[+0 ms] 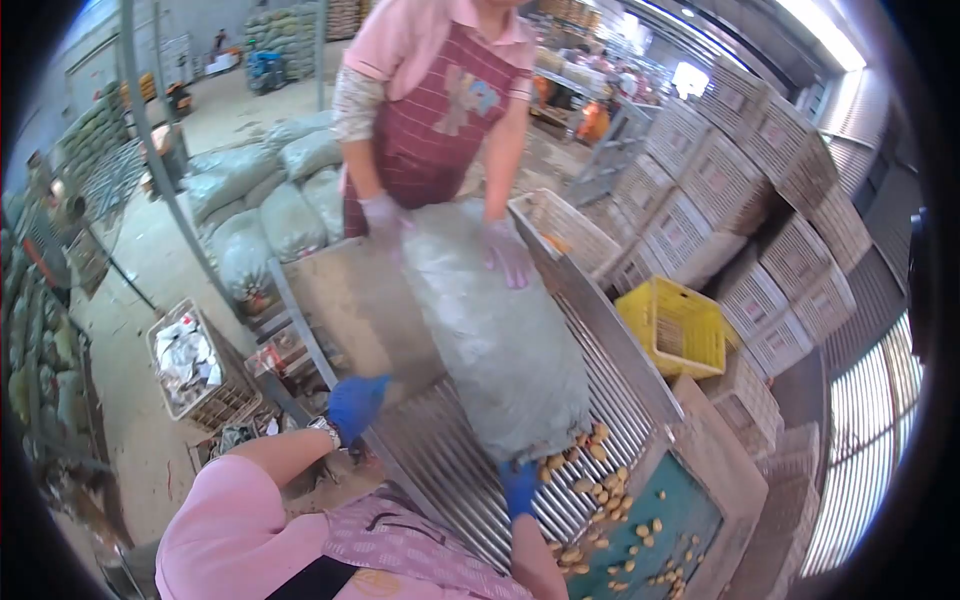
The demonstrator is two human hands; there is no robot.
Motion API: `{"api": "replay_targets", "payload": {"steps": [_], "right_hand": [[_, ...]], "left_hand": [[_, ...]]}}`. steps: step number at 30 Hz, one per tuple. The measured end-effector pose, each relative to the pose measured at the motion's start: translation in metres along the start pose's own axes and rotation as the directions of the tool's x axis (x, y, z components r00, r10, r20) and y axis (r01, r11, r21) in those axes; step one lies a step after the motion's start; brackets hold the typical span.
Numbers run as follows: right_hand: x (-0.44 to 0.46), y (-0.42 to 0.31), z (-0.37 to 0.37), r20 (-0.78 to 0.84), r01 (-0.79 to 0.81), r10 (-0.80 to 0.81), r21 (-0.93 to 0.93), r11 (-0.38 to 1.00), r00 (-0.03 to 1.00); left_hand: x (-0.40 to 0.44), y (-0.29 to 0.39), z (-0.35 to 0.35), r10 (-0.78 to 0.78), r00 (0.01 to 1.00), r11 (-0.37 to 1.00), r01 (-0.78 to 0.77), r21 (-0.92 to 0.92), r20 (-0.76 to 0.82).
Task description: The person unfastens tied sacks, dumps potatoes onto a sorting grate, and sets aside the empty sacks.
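The filled pale-green sack (500, 350) lies just beyond the right hand (519, 488), touching it, grip too hidden to tell, and rightward of the empty, straight-fingered left hand (357, 406).

Yellow crate (637, 316) near a stack of pale crates (718, 178).

One sack (500, 330) on rollers (445, 450), two blue gloves (355, 408), two lilac gloves (507, 255), one yellow crate (638, 325)

Roller bed (446, 468) (sack (500, 345), potatoes (611, 494) atop)
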State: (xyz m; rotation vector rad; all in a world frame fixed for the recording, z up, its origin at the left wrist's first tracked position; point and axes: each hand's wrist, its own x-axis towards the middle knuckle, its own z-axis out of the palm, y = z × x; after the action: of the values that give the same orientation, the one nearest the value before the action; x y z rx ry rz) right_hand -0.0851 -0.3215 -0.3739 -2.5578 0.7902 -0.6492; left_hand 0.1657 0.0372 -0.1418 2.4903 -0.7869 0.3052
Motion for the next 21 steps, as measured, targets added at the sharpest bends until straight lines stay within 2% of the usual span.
{"api": "replay_targets", "payload": {"steps": [1,3,4,5,6,9,12,15,18,21], "right_hand": [[0.008,-0.026,0.014,-0.045,0.166,-0.174,-0.135,0.977,0.984],[0.023,-0.027,0.029,0.187,-0.066,0.042,0.126,0.990,0.981],[0.028,0.011,0.061,0.274,-0.195,0.112,0.297,0.935,0.955],[0.041,-0.015,0.028,0.450,-0.499,0.225,0.713,0.492,0.864],[0.055,-0.041,-0.007,0.602,-0.578,0.326,0.796,-0.178,0.729],[0.086,-0.046,-0.036,0.635,-0.486,-0.004,0.588,-0.646,0.773],[0.105,-0.083,-0.069,0.637,-0.501,-0.067,0.533,-0.682,0.768],[0.119,-0.114,-0.051,0.614,-0.534,0.187,0.773,-0.343,0.767],[0.103,-0.106,-0.052,0.546,-0.497,0.197,0.831,-0.250,0.814],[0.056,-0.104,-0.075,0.488,-0.432,0.222,0.864,-0.258,0.844]], "left_hand": [[-0.003,0.001,0.001,0.010,1.000,1.000,-0.010,-0.013,0.006],[-0.003,-0.001,0.001,0.015,1.000,1.000,-0.016,-0.022,-0.020],[-0.004,-0.004,0.002,0.016,0.999,0.998,-0.018,-0.061,-0.030],[-0.002,-0.004,0.001,0.010,0.999,0.998,-0.012,-0.062,-0.035],[-0.001,-0.004,0.001,0.003,0.999,0.998,-0.005,-0.062,-0.033],[-0.002,-0.013,0.007,0.004,1.000,0.998,-0.004,-0.064,-0.006],[-0.007,-0.009,0.004,-0.068,0.995,0.996,0.072,-0.048,0.073],[-0.006,-0.008,0.008,-0.098,0.994,0.993,0.101,-0.063,0.041],[-0.006,-0.005,0.011,-0.126,0.991,0.992,0.127,-0.013,0.040],[-0.012,-0.002,0.011,-0.150,0.987,0.989,0.148,0.028,0.052]]}}
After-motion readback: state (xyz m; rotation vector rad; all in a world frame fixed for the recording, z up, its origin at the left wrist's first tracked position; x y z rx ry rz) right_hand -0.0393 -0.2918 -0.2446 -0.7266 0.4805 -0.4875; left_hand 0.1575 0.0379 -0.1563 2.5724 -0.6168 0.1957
